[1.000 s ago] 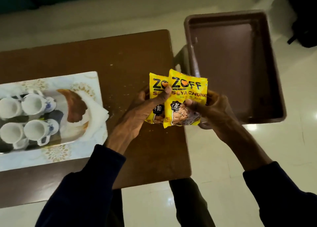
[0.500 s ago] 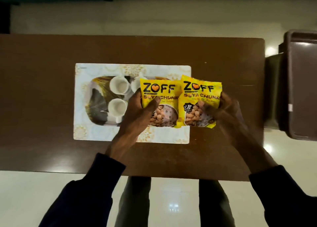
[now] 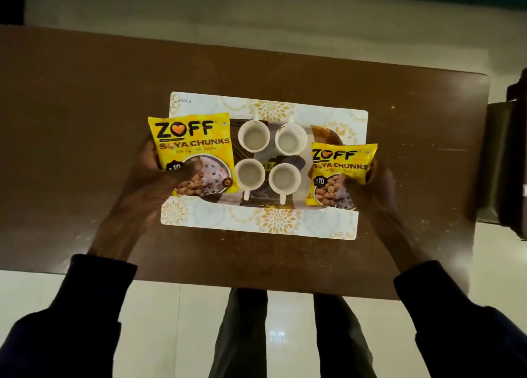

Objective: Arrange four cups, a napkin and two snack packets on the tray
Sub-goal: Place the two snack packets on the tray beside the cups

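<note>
A white tray [image 3: 273, 220] with gold flower prints lies in the middle of the brown table. Several white cups stand upright in a square at its centre, such as one cup [image 3: 253, 135] at the back left and another [image 3: 284, 178] at the front right. My left hand [image 3: 154, 175] grips a yellow soya chunks packet [image 3: 194, 146] over the tray's left end. My right hand [image 3: 370, 189] holds a second yellow packet [image 3: 339, 166] over the tray's right end. The napkin is mostly hidden behind the right packet.
The brown table [image 3: 85, 120] reaches past the tray on all sides. A dark brown bin [image 3: 513, 149] stands off the table's right edge. Pale tiled floor and my legs lie below the near edge.
Both packets were held together near the bin, then carried over the tray. They have now spread apart, the left one to the tray's left end, the right one to its right end.
</note>
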